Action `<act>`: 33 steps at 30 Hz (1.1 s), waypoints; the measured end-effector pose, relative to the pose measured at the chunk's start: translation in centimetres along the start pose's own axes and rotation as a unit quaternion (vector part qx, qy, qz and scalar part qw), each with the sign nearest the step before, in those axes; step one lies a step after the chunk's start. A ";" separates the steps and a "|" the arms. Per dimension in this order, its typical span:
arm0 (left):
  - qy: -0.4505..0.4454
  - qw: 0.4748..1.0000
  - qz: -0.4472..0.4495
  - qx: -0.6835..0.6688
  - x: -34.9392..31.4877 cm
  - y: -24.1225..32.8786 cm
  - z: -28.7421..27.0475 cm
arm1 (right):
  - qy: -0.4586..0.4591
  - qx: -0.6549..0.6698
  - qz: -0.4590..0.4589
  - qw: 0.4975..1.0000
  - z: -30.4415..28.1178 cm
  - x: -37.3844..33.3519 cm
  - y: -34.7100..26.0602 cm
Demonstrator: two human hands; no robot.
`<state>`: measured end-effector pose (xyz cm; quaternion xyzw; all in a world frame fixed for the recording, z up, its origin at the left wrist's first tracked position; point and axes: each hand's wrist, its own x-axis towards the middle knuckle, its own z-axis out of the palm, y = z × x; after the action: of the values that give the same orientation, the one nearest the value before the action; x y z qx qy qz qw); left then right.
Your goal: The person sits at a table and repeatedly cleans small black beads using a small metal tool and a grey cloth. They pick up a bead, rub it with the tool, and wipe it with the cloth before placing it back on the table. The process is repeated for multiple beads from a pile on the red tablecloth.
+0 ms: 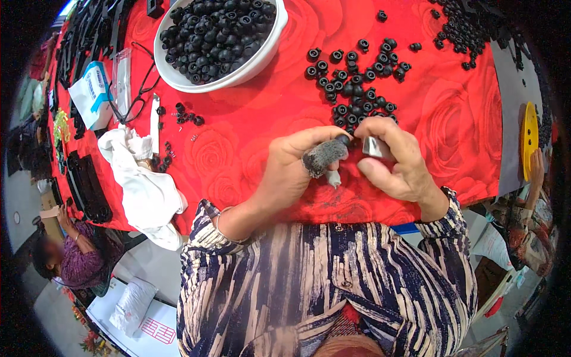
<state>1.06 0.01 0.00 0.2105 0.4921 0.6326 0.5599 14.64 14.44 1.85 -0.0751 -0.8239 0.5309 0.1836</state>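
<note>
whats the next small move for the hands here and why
Probably bring the left hand and right hand together so the small black ring at the left fingertips meets the small metal blade pinched in the right. The two sit nearly touching, just below the pile of loose black rings on the red tablecloth.

bowl (270, 44) behind hands, loose grommets (357, 89) right of it, cloth (148, 190) left

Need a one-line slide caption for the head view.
Left hand, thumb in a grey cot, and right hand holding a small metal blade trim black rubber grommets on red cloth.
</note>
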 end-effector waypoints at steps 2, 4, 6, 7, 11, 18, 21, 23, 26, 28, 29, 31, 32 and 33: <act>-0.005 1.000 -0.006 -0.008 -0.1 0.2 -0.1 | -0.016 0.027 0.031 0.999 -0.4 0.0 0.0; -0.012 1.000 -0.005 -0.007 -0.1 0.2 -0.1 | -0.029 0.014 0.054 0.998 -0.6 0.0 -0.1; -0.019 1.000 -0.009 -0.011 -0.1 0.2 -0.1 | -0.020 -0.018 0.041 0.999 -0.6 0.0 0.4; -0.021 1.000 -0.012 -0.015 -0.1 0.2 0.0 | -0.017 -0.022 0.039 0.999 -0.6 0.0 0.3; -0.031 0.999 -0.016 0.002 -0.1 0.4 0.2 | -0.012 -0.034 0.040 0.999 -0.6 -0.1 0.2; -0.030 0.999 -0.014 0.029 0.0 0.3 0.4 | -0.015 -0.052 0.031 0.998 -0.8 -0.3 0.4; -0.027 0.999 -0.027 0.030 0.0 0.7 0.5 | -0.019 -0.049 0.038 0.998 -0.7 -0.2 0.3; -0.032 0.998 -0.033 0.033 0.1 0.8 0.4 | -0.020 -0.053 0.032 0.998 -0.7 -0.2 0.4; -0.028 0.999 -0.040 0.019 0.0 0.8 0.3 | -0.024 -0.054 0.033 0.998 -0.7 -0.1 0.4; -0.027 0.999 -0.040 0.014 0.0 0.7 0.2 | -0.021 -0.052 0.027 0.998 -0.6 -0.1 0.5; -0.027 0.999 -0.039 0.012 0.0 0.6 0.1 | -0.017 -0.050 0.020 0.998 -0.5 -0.2 0.7; -0.027 0.999 -0.042 0.008 0.0 0.9 0.2 | -0.015 -0.051 0.018 0.998 -0.5 -0.1 0.8; -0.029 0.999 -0.043 0.006 0.0 0.9 0.2 | -0.017 -0.054 0.023 0.998 -0.5 -0.1 0.7; -0.033 0.999 -0.037 0.006 0.1 0.9 0.1 | -0.019 -0.057 0.028 0.998 -0.5 0.0 0.6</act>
<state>0.68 0.22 0.75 0.2160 0.4850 0.6011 0.5973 14.84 15.12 1.50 -0.0979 -0.8538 0.4894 0.1483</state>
